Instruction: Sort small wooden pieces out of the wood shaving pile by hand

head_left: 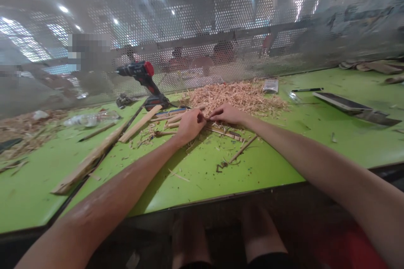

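My left hand (190,125) is curled closed over the middle of the green table, beside several thin wooden sticks (173,121). Close to its right, my right hand (227,114) has thumb and fingers pinched together. The fingertips of both hands nearly meet; whatever they hold is too small or hidden to name. Below the hands lie thin sticks (225,133) among scattered shavings. Just behind the right hand rises a heap of wood shavings (233,94). A short stick (243,149) rests on the table under my right forearm.
A cordless drill (143,80) stands upright at the back left. Long wooden strips (85,166) lie left, near a clear plastic bottle (93,118). On the right are a phone-like flat device (342,101), a pen (307,90) and a small packet (270,85). Perforated metal panelling (202,12) borders the back.
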Action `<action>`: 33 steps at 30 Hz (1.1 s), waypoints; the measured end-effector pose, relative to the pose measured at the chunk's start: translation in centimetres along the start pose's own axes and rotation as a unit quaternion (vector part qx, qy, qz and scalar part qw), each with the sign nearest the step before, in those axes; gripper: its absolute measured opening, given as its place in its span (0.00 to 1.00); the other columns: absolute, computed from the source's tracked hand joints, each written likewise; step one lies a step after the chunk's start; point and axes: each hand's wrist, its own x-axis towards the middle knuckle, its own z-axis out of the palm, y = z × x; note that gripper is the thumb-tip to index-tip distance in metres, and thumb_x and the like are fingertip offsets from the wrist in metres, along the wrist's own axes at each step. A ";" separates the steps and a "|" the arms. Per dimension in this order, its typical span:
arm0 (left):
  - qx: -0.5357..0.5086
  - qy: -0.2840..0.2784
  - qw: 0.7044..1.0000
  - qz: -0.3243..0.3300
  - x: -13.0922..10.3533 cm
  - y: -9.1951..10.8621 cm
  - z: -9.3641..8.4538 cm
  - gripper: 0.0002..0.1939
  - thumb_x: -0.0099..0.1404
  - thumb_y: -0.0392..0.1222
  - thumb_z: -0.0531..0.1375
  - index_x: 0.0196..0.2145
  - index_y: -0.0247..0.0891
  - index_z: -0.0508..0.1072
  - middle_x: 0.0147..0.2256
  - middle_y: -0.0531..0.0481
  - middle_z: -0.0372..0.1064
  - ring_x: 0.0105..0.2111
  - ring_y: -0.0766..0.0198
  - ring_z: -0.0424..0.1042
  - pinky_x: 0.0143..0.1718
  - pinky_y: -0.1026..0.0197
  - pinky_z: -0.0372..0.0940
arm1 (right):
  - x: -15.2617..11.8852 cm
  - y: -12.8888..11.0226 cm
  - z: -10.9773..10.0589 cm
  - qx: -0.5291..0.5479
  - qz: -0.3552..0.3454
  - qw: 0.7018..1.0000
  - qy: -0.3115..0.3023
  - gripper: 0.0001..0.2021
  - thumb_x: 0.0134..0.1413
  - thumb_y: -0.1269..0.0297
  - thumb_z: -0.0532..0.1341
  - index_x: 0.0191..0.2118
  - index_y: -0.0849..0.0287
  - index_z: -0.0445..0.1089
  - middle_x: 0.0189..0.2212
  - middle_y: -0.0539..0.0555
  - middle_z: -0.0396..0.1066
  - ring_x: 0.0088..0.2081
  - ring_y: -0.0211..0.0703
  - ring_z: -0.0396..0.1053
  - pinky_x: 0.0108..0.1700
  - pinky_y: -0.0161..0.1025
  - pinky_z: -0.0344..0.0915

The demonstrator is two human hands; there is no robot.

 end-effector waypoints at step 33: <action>0.013 -0.004 1.000 0.009 0.1 -0.2 0.0 0.04 0.68 0.33 0.65 0.37 0.39 0.79 0.42 0.43 0.83 0.46 0.49 0.80 0.53 0.51 0.73 | 0.3 0.5 0.1 -0.025 0.000 1.000 -0.003 0.14 0.69 0.65 0.72 0.54 0.66 0.90 0.45 0.65 0.87 0.40 0.43 0.76 0.49 0.41 0.70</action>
